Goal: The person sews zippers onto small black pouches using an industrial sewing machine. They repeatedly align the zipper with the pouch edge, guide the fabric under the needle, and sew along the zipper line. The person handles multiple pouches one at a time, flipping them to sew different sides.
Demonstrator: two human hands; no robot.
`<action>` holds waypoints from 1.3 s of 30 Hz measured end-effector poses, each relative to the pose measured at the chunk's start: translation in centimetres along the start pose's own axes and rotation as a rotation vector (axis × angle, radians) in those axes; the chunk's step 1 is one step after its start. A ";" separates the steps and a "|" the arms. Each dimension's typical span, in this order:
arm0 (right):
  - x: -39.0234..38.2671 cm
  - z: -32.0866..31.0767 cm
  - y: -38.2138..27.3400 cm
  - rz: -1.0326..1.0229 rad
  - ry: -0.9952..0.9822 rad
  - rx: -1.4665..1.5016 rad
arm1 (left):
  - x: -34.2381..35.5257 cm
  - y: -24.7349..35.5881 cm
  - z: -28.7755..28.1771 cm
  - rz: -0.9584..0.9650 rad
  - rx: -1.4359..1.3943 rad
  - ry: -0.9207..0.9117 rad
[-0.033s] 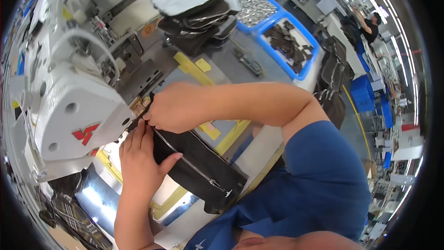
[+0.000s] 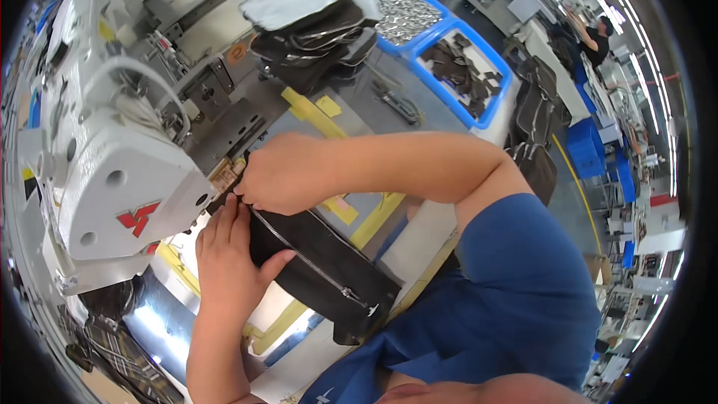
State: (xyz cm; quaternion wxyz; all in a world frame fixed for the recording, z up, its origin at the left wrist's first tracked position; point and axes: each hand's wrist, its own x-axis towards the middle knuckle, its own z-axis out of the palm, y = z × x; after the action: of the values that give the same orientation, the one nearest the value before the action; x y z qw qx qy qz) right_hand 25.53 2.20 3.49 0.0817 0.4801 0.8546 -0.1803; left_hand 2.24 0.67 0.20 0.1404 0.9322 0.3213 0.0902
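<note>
**Both hands are meeting at the black piece's machine-side end**

The black zippered piece point(image 2: 318, 243) is lying to the right of the white machine head point(image 2: 120, 187), its upper end sitting just beside the head and its long axis slanting down and away from it toward the wearer's body. The metal zip point(image 2: 299, 254) is running along that same slant, with the slider point(image 2: 348, 293) resting near the end farthest from the head. From the fingers, most of the piece is therefore stretching away from the machine head.

The left hand point(image 2: 230, 247) is touching the piece just beside the head's lower right corner; its fingers are extending flat toward the upper end, with the thumb spreading out over the cloth, pressing rather than gripping. The right hand point(image 2: 280, 176) is bending in from the side away from the head, its curled fingers apparently pinching the upper end's edge; the contact is partly hidden.
</note>
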 end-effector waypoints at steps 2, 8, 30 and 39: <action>-1.0 -0.3 0.2 0.006 0.006 0.051 | 0.0 -0.1 0.6 0.073 0.011 0.015; -6.8 -1.2 5.2 -0.071 0.288 0.099 | -0.2 -0.1 1.4 0.107 0.061 0.066; -18.7 -2.1 28.8 1.003 0.812 -0.197 | -0.2 -0.2 1.1 0.251 0.038 0.194; -7.9 -8.0 4.1 0.138 0.657 0.351 | -0.9 -0.8 1.8 0.200 0.035 0.182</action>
State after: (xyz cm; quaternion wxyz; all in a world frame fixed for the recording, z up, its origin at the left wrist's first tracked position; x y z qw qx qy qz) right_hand 33.40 0.99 12.37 -0.2685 0.5755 0.7568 -0.1545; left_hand 1.57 0.35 -1.78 0.0850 0.9498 0.2398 0.1822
